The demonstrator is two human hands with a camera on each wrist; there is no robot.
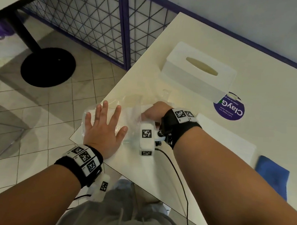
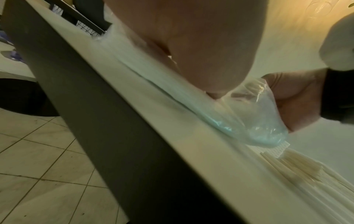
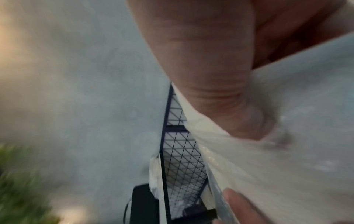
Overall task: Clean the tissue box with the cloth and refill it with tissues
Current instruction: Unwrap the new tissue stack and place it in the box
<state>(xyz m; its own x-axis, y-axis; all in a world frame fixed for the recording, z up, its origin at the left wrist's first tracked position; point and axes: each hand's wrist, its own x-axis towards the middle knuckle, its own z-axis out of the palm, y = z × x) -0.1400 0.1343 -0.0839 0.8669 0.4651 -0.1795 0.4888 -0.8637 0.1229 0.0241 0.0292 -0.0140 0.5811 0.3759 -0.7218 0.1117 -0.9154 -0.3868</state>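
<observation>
A clear plastic tissue pack (image 1: 134, 118) lies at the table's near left corner. My left hand (image 1: 105, 121) lies flat on it with fingers spread, pressing it down. My right hand (image 1: 155, 111) grips the white tissues at the pack's right end. The left wrist view shows my left hand (image 2: 191, 45) on the plastic wrap (image 2: 249, 124), my right hand (image 2: 298, 100) behind it and tissue edges (image 2: 298, 169). In the right wrist view my right hand's thumb (image 3: 210, 75) presses on tissue (image 3: 287, 151). The white tissue box (image 1: 198, 72) stands farther back, slot up. A blue cloth (image 1: 272, 175) lies at the right.
A flat white panel (image 1: 227, 138) lies between the cloth and my right wrist. A round purple sticker (image 1: 229, 107) is on the cream table (image 1: 275, 70) beside the box. Left of the table are tiled floor, a wire fence (image 1: 91, 16) and a black table base (image 1: 48, 66).
</observation>
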